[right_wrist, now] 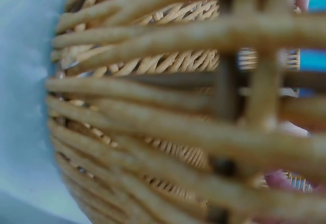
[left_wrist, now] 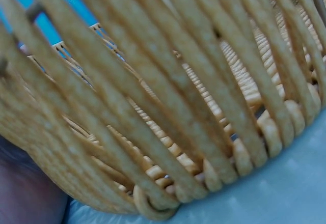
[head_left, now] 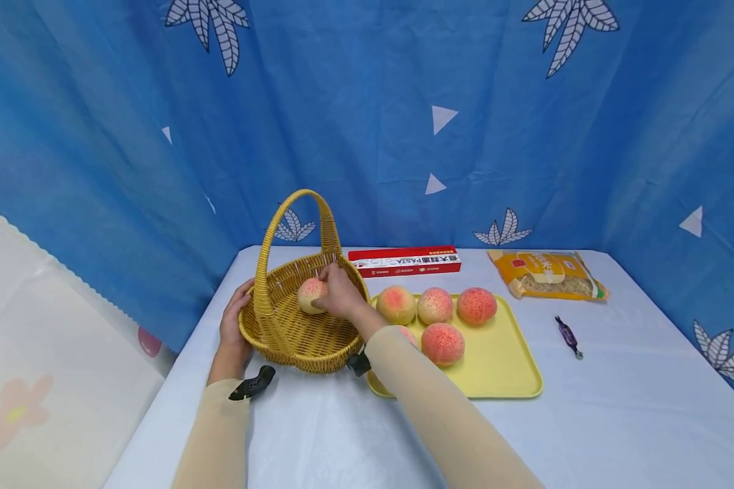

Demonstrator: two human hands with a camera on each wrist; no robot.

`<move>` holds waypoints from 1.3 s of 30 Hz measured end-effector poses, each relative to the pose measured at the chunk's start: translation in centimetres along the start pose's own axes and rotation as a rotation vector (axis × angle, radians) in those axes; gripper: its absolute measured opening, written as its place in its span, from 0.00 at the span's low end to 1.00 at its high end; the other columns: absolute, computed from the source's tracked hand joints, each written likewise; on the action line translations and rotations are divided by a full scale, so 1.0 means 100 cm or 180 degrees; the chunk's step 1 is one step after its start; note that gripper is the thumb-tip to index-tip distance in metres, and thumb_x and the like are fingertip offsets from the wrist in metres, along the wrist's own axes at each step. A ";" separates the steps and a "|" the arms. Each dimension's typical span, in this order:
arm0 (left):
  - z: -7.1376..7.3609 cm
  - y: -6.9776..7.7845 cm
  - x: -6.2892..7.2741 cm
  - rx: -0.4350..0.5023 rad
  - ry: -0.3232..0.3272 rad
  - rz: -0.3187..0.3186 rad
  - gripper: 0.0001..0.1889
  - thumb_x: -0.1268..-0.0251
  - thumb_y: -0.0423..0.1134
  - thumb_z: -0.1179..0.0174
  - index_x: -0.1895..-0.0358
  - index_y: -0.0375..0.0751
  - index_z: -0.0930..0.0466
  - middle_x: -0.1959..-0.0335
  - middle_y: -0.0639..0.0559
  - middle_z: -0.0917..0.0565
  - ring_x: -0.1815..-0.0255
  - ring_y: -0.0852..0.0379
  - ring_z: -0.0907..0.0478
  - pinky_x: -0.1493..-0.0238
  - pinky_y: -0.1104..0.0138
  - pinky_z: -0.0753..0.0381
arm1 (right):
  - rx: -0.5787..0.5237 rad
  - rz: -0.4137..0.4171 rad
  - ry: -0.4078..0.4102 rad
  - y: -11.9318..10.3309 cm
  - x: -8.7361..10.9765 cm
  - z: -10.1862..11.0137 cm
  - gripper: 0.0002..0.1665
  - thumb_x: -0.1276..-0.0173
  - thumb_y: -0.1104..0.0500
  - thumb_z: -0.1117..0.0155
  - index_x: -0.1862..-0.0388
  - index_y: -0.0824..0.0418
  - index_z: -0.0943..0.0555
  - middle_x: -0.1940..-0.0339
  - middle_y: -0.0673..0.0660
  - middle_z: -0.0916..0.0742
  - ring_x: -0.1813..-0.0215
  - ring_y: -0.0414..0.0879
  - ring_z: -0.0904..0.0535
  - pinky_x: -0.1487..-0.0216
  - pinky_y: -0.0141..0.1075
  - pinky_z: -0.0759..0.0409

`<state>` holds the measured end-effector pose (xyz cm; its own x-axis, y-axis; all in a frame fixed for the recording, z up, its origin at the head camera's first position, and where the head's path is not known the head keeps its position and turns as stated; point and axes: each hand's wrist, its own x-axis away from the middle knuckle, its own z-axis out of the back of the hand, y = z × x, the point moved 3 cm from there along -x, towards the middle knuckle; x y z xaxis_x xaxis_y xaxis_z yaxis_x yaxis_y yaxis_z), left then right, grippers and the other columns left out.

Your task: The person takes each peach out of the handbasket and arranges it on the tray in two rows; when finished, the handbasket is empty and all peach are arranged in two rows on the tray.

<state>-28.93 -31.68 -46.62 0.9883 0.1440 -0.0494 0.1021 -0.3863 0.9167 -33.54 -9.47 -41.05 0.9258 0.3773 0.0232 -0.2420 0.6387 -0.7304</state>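
A golden wicker basket with a tall arched handle stands at the left of the table. My left hand holds its left side at the rim. Inside it, my right hand grips a pale peach with a pink top, over the woven floor. Close up, the left wrist view is filled by the basket's slats, with a blurred bit of the left hand at the lower left. Slats also cover most of the right wrist view, largely hiding the right hand and the peach.
Right of the basket, a yellow tray bears several pink peaches, one partly behind the right sleeve. Behind stand a red pasta box and an orange food bag. A small purple wrapped item lies right of the tray.
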 end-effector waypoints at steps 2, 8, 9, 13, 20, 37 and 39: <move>0.000 0.000 0.000 0.0004 -0.0006 0.0001 0.20 0.19 0.40 0.63 0.31 0.50 0.32 0.43 0.63 0.23 0.48 0.67 0.24 0.44 0.77 0.24 | 0.0044 -0.0040 -0.0034 -0.001 0.002 0.000 0.38 0.36 0.55 0.28 0.32 0.58 0.37 0.36 0.62 0.29 0.42 0.52 0.24 0.38 0.44 0.22; 0.001 0.000 0.001 0.0016 -0.0029 -0.0022 0.20 0.20 0.40 0.62 0.32 0.50 0.31 0.43 0.63 0.23 0.47 0.67 0.24 0.44 0.77 0.24 | 0.0327 0.0005 -0.0163 -0.004 0.006 0.001 0.43 0.36 0.53 0.28 0.25 0.59 0.36 0.29 0.62 0.33 0.36 0.52 0.25 0.33 0.45 0.24; 0.001 0.000 0.001 0.0018 -0.0031 -0.0027 0.19 0.20 0.40 0.62 0.32 0.50 0.31 0.43 0.63 0.23 0.47 0.67 0.24 0.44 0.77 0.24 | 0.0358 0.0035 -0.0181 -0.004 0.006 0.001 0.42 0.36 0.53 0.28 0.26 0.60 0.34 0.30 0.61 0.33 0.36 0.51 0.26 0.33 0.45 0.25; 0.001 0.001 0.001 0.0042 -0.0024 -0.0025 0.19 0.20 0.39 0.62 0.33 0.50 0.31 0.43 0.63 0.22 0.47 0.67 0.24 0.44 0.77 0.24 | 0.0379 0.0137 -0.0207 -0.005 0.007 0.001 0.41 0.39 0.54 0.26 0.29 0.60 0.32 0.33 0.60 0.25 0.36 0.51 0.25 0.34 0.44 0.24; 0.000 0.003 0.002 -0.0017 0.0030 0.0011 0.19 0.19 0.40 0.63 0.33 0.50 0.31 0.42 0.63 0.24 0.45 0.67 0.25 0.43 0.78 0.25 | 0.0321 0.0189 -0.0167 -0.008 0.010 -0.001 0.41 0.40 0.54 0.24 0.31 0.59 0.32 0.37 0.56 0.19 0.38 0.49 0.23 0.36 0.42 0.22; 0.001 -0.002 0.001 0.0062 0.0074 -0.0007 0.18 0.20 0.39 0.62 0.35 0.52 0.29 0.44 0.63 0.21 0.48 0.67 0.23 0.45 0.77 0.23 | -0.0395 0.0514 0.0141 -0.005 0.056 0.029 0.43 0.43 0.53 0.22 0.31 0.55 0.32 0.37 0.54 0.20 0.39 0.49 0.21 0.40 0.45 0.20; 0.000 -0.001 0.001 0.0102 0.0050 -0.0003 0.18 0.20 0.39 0.61 0.35 0.51 0.29 0.45 0.63 0.21 0.49 0.67 0.22 0.45 0.76 0.23 | -0.0534 0.0533 0.0233 -0.001 0.066 0.036 0.43 0.43 0.54 0.23 0.31 0.54 0.33 0.37 0.54 0.20 0.40 0.49 0.21 0.42 0.44 0.18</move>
<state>-28.89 -31.63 -46.74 0.9864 0.1587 -0.0438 0.1069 -0.4151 0.9035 -28.50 -4.65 -38.36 0.8969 0.4149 -0.1528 -0.3478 0.4487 -0.8232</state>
